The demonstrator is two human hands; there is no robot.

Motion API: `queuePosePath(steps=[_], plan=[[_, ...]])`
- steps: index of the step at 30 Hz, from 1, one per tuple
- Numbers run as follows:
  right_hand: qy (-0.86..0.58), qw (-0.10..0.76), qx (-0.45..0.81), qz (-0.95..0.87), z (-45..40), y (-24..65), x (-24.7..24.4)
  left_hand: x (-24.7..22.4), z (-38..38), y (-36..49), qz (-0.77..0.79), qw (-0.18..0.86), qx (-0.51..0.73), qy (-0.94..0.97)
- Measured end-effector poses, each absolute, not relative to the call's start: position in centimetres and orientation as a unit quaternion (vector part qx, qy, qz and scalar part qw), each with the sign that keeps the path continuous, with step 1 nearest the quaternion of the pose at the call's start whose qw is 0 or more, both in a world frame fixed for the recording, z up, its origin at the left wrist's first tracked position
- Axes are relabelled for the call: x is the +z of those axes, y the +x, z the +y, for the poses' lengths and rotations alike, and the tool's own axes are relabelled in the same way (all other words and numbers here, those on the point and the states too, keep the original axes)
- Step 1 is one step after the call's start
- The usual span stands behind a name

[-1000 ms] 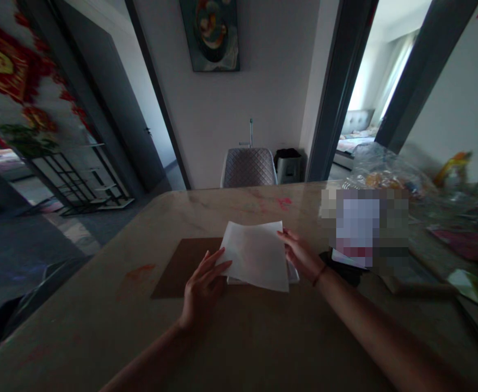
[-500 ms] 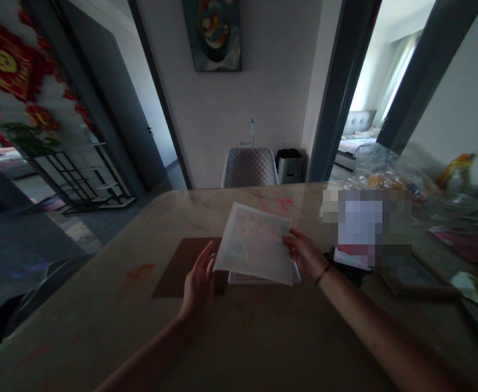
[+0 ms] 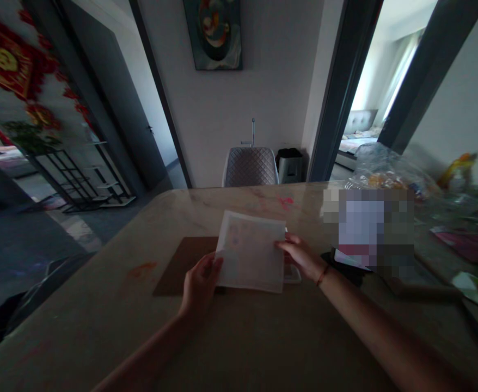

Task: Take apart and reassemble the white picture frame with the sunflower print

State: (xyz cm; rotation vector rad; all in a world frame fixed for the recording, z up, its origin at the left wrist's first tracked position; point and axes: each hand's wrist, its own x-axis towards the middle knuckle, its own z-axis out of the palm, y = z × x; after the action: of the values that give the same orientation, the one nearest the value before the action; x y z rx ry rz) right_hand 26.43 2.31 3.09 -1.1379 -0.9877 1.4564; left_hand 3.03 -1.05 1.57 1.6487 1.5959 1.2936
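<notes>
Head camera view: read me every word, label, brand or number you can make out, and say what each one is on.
Nothing can be read for certain.
Translucent paper sheet, held by the left hand and right hand: faint reddish marks, too blurred to read.
Red-and-gold hanging: gold shape, too blurred to read.
Pixelated patch: unreadable.

Your marble-look table (image 3: 79, 321) has a brown mat (image 3: 185, 261), a white paper stack (image 3: 292, 276), an orange smear (image 3: 141, 269), and a crinkly plastic bag (image 3: 386, 174) on it.
</notes>
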Motion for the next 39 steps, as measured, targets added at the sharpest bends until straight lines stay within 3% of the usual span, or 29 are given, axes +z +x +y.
queuePosePath(steps=[3, 6, 11, 29, 39], plan=[[-0.504, 0.518, 0.554, -0.413, 2.8, 27.0, 2.7, 1.4, -0.9, 2.9, 0.582, 0.225, 0.451, 0.638], [-0.540, 0.551, 0.474, -0.424, 3.8, 28.1, 1.9, 1.1, -0.7, 2.8, 0.574, 0.132, 0.412, 0.696], [-0.584, 0.537, 0.354, -0.496, 5.0, 29.3, 0.4, 0.5, -0.7, 3.0, 0.566, -0.004, 0.319, 0.760], [-0.601, 0.473, 0.254, -0.592, 4.8, 29.0, 0.3, 1.0, -1.7, 3.7, 0.434, -0.014, 0.246, 0.867], [-0.560, 0.468, 0.293, -0.618, 4.8, 28.4, -0.4, 1.2, -1.8, 3.7, 0.384, 0.019, 0.209, 0.899]])
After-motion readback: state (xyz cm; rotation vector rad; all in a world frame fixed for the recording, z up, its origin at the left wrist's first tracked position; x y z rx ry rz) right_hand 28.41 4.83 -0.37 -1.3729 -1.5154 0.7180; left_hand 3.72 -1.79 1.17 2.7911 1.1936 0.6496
